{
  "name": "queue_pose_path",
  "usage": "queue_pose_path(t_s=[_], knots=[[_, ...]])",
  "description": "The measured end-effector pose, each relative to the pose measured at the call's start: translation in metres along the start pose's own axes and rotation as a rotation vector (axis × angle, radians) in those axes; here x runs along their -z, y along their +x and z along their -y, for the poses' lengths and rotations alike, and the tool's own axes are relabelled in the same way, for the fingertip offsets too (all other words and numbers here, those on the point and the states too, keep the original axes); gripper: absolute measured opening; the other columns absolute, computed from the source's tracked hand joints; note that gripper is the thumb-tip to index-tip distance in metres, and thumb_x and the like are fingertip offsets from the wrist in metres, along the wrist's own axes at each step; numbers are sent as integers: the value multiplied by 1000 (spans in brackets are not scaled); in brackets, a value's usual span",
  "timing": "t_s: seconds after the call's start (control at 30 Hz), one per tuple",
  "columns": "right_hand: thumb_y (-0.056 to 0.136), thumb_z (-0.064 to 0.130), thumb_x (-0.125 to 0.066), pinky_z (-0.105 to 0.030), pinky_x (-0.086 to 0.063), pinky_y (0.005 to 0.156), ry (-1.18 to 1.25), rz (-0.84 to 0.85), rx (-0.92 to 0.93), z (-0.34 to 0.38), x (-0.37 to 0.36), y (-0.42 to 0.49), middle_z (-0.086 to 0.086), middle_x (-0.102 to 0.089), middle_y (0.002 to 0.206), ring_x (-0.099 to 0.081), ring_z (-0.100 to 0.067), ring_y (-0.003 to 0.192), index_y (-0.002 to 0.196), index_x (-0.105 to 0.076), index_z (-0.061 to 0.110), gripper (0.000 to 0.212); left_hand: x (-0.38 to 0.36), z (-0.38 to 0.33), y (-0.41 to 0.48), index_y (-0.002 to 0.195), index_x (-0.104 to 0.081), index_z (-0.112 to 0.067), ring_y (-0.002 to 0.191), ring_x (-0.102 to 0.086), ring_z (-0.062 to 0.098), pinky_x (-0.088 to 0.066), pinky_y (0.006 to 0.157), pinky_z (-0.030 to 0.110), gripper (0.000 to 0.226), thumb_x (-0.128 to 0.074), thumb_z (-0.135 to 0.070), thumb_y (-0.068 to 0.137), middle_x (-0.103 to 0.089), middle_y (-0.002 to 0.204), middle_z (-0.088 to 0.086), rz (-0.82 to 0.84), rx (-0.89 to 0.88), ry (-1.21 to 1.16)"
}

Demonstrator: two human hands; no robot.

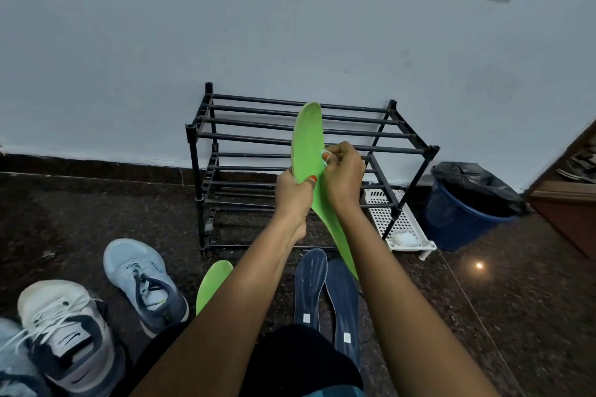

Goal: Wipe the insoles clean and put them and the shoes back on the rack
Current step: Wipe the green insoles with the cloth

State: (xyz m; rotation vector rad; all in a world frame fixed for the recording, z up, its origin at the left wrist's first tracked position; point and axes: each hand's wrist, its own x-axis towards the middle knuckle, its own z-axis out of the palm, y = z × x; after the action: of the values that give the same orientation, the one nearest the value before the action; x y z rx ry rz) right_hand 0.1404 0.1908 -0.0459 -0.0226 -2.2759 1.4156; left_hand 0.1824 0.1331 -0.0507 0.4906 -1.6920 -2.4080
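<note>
Here left hand (293, 190) grips the green insole (306, 135) mid-length, right hand (343, 174) pinching a wipe (324, 152) against it.

Open rack tiers (242, 137) behind the held green insole (306, 138); navy insoles (310, 284), shoes (142, 277) on floor (483, 300) in front.

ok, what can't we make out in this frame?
Head view:
- Small white wipe: mostly hidden inside the right hand; material unclear.
- Bright green foam insole held by the left hand: heel end behind the right forearm.
- Second green insole on the floor: lower half behind the left forearm.
- Pale blue shoe: cut off by the bottom-left corner.
</note>
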Motion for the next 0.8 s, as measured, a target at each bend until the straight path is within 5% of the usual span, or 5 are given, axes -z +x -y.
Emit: queue_pose_path(t_s=[0.23, 0.57, 0.8], knots=[[84, -5, -52, -40, -47, 71, -33, 50, 125, 1, -9, -12, -18, -61, 87, -57, -29, 82, 82, -62, 3, 13, 2, -1, 4, 108, -61, -3, 88, -59, 20, -49, 71, 26, 27, -45, 9, 90, -63, 88, 3, -21, -15, -59], [83, -14, -43, -28, -42, 68, -26, 46, 59, 2, -4, 2, -20, -61, 91, -56, -24, 84, 82, -61, 1, 23, 2, 3, 1, 96, -61, -11, 89, -60, 24, -47, 78, 34, 26, -46, 9, 89, -63, 90, 7, -13, -19, 8], [83, -11, -47, -26, -36, 61, 10, 52, 99, 4, -13, -9, -18, -61, 87, -54, -21, 77, 80, -61, 0, 18, 4, -2, 4, 99, -63, -7, 78, -59, 16, -49, 66, 25, 25, -45, 9, 89, -63, 81, 0, -27, -26, -28]])
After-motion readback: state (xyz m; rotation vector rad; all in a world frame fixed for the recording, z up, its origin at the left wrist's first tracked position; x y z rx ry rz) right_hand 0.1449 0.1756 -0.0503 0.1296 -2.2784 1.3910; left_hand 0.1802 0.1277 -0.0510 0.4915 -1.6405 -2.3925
